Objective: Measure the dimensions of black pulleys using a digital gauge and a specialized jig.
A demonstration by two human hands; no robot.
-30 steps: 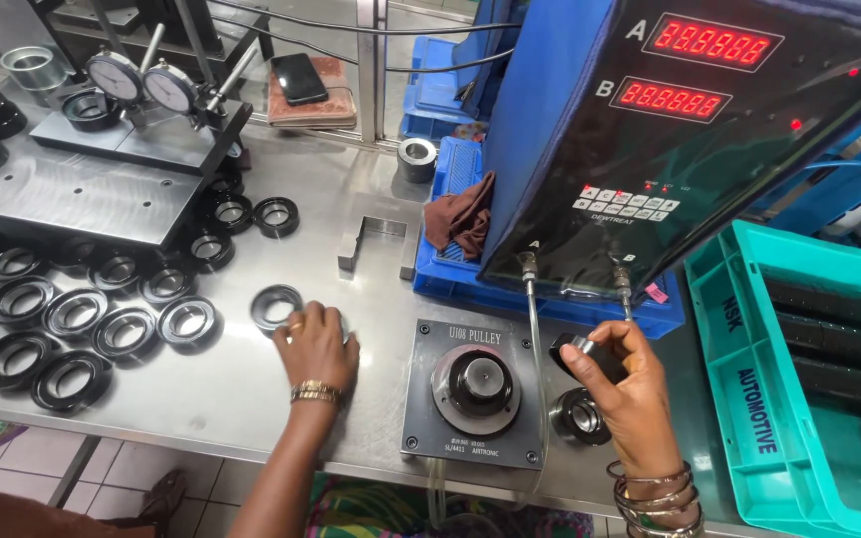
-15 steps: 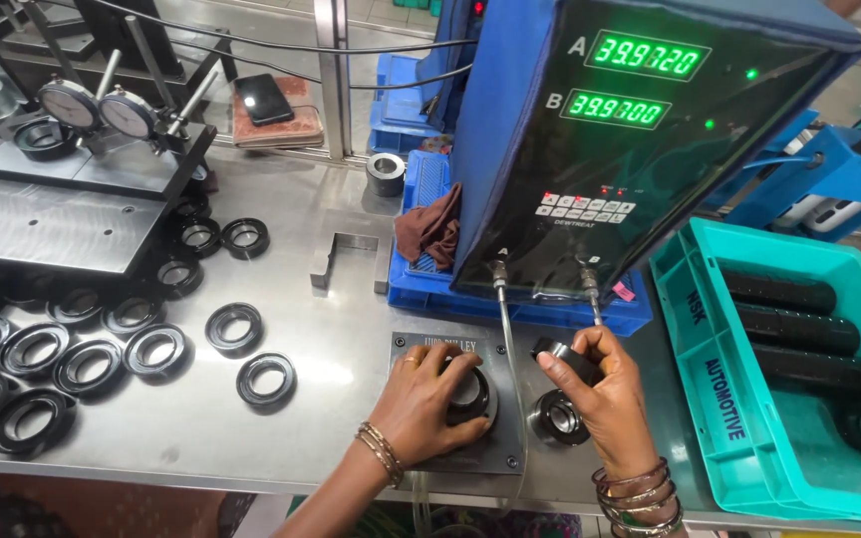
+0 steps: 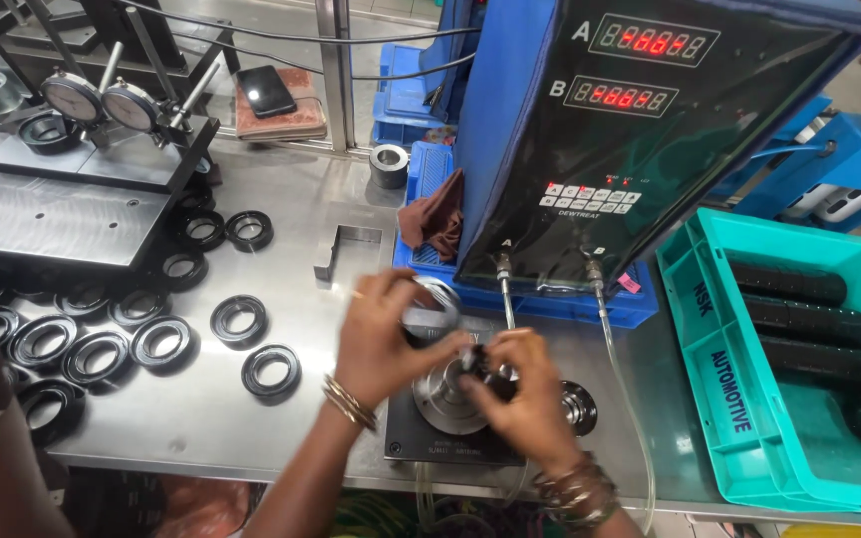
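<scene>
My left hand point(image 3: 391, 334) is raised just above a dark square fixture point(image 3: 421, 446) at the table's front edge. It grips a metal ring point(image 3: 437, 297), which is blurred by motion. My right hand point(image 3: 522, 397) sits to the right of it and pinches a small black probe point(image 3: 480, 367) over the fixture's round metal post point(image 3: 442, 397). Two thin hoses point(image 3: 506, 299) run from this area up to the gauge unit. A further dark ring point(image 3: 577, 406) lies on the table right of the fixture, partly hidden by my right hand.
A blue-and-black gauge unit point(image 3: 650, 149) with two red digit displays stands behind the fixture. At right is a teal tray point(image 3: 695, 329) with stacks of black rings. Several black rings point(image 3: 92, 351) lie at left, below a dark stand with dial gauges point(image 3: 102, 100). A brown cloth point(image 3: 440, 214) lies in a blue bin.
My left hand came from the loose rings at left to the fixture and now holds a ring above it. My right hand shifted left with the probe, over the post.
</scene>
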